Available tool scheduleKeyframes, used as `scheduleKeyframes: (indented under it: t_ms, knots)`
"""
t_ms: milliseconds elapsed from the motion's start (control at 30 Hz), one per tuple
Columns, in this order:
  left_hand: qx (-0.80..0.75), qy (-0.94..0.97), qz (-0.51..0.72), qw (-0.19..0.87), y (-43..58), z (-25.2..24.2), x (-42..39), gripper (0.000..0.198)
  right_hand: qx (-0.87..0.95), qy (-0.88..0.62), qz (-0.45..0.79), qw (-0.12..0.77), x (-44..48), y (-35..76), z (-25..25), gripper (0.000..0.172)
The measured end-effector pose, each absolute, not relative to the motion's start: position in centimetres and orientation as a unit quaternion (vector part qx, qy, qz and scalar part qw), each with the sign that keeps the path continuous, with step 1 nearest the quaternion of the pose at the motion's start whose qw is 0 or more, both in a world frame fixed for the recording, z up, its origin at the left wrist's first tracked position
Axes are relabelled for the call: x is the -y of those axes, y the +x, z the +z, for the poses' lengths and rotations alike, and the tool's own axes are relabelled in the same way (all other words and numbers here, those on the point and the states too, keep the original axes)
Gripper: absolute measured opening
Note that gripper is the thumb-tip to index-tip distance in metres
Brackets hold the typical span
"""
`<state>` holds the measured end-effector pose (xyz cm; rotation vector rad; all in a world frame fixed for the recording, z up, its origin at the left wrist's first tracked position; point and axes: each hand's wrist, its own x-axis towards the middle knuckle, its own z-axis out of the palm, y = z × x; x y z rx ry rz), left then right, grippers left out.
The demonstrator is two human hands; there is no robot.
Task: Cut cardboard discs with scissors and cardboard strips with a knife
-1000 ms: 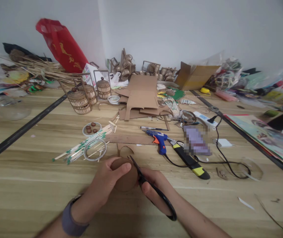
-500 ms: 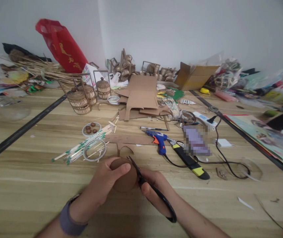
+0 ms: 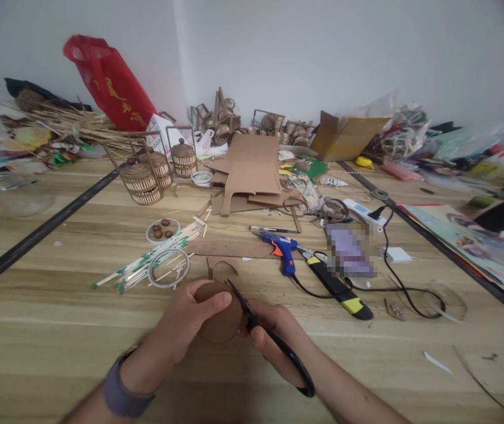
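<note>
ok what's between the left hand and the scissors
A brown cardboard disc, gripped by the left hand; the black-handled scissors in the right hand run along its edge, in the head view.

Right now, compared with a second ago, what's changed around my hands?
Your left hand and the brown disc have shifted slightly left in the picture, and the black scissors look more closed at the tips. Nothing was taken up or let go: your left hand keeps its grip on the disc, your right hand on the scissors. The glue gun and the pen stayed put.
</note>
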<state>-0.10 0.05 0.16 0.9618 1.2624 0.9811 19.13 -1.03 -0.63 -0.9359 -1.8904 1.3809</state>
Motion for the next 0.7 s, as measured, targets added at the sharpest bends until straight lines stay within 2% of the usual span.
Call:
scheduleKeyframes:
  t_ms: [700]
  knots:
    - [-0.557, 0.44, 0.391, 0.586, -0.86, 0.94, -0.47, 0.03, 0.719, -0.361, 0.525, 0.279, 0.95, 19.21, -0.7, 0.074]
